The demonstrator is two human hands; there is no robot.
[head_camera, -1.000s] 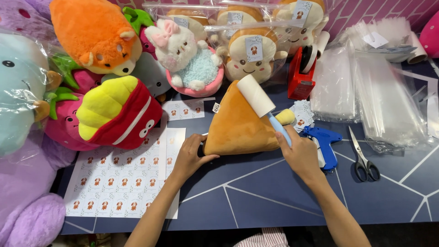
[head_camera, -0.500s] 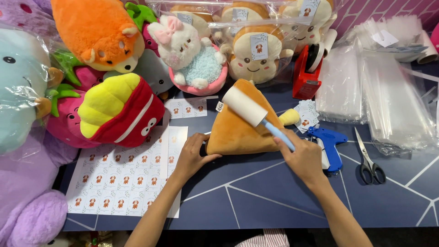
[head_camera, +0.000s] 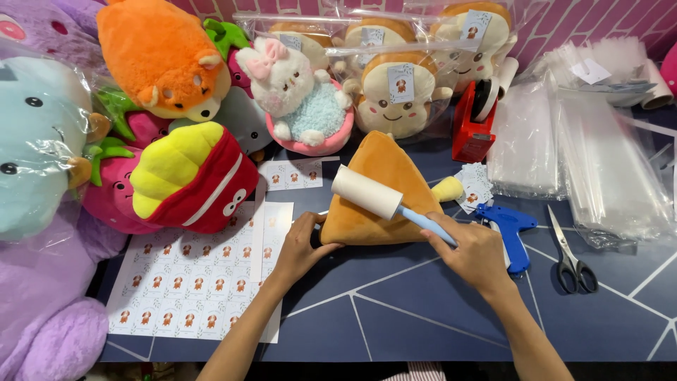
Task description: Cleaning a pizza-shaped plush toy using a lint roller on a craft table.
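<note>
In the middle of the frame, the left hand [head_camera: 302, 243] should press the orange wedge plush [head_camera: 381, 194] flat on the bench [head_camera: 423, 310] while the right hand [head_camera: 474, 250], its grip closed around the lint roller [head_camera: 377, 196], rolls with even strokes.

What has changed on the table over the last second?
The lint roller, gripped in the right hand, rolled leftward down the orange triangular plush. The left hand stayed pressed on the plush's lower left corner. Scissors and blue tagging gun stayed put.
</note>
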